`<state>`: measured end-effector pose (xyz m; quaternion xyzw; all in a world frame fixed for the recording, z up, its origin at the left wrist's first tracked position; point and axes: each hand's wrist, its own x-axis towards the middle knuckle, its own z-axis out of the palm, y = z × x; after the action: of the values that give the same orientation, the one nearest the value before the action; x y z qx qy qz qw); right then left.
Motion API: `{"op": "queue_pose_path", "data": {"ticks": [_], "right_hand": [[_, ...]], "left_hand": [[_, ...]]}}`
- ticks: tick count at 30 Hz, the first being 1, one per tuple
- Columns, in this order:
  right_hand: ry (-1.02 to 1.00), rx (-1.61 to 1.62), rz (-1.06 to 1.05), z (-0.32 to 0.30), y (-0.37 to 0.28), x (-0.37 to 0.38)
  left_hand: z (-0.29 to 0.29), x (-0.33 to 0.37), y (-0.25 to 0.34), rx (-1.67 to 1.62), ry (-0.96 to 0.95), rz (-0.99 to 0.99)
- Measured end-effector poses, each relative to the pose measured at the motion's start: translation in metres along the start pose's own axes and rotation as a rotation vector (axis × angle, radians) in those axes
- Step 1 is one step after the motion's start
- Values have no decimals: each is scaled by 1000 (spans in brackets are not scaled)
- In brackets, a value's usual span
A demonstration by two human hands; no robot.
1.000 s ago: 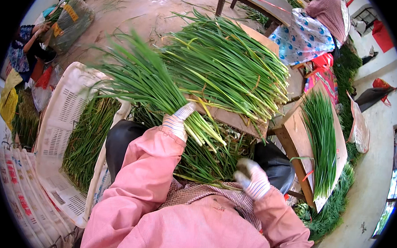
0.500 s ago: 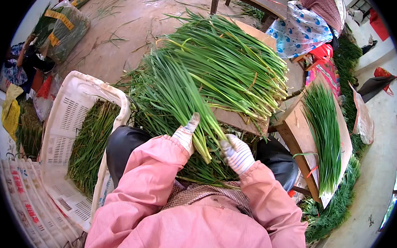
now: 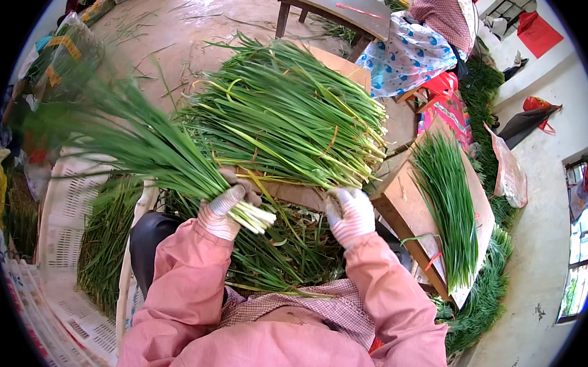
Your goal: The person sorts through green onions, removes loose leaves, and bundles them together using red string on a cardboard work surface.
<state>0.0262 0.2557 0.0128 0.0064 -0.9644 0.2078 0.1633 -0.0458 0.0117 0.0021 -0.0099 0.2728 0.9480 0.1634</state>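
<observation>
My left hand (image 3: 226, 210), in a striped glove, is closed round a bunch of garlic chives (image 3: 157, 154) near their pale cut ends. The leaves fan out to the upper left, blurred, above the white crate. My right hand (image 3: 350, 215), also gloved, is at the near edge of a big pile of garlic chives (image 3: 290, 111). Its fingers are curled in, and what they hold, if anything, is hidden. Loose leaves and trimmings (image 3: 284, 255) cover my lap below both hands.
The white plastic crate (image 3: 59, 232) with chives inside stands at my left. On the right, a wooden board (image 3: 399, 188) bears a neat bundle of chives (image 3: 447, 210). More greens (image 3: 486, 290) lie along the wall. A low table (image 3: 334, 11) stands beyond the pile.
My left hand has swung the bunch up and to the left, over the crate. My right hand has parted from the bunch and is now by the pile's near edge.
</observation>
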Motion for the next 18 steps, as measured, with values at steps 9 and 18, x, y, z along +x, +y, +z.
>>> {"op": "queue_pose_path", "data": {"ticks": [9, 18], "right_hand": [[-478, -525, 116, -23, 11, 65], [-404, 406, 464, -45, 12, 26]], "left_hand": [[-11, 2, 1, -188, 30, -227], [-8, -11, -2, -26, 49, -149]]}}
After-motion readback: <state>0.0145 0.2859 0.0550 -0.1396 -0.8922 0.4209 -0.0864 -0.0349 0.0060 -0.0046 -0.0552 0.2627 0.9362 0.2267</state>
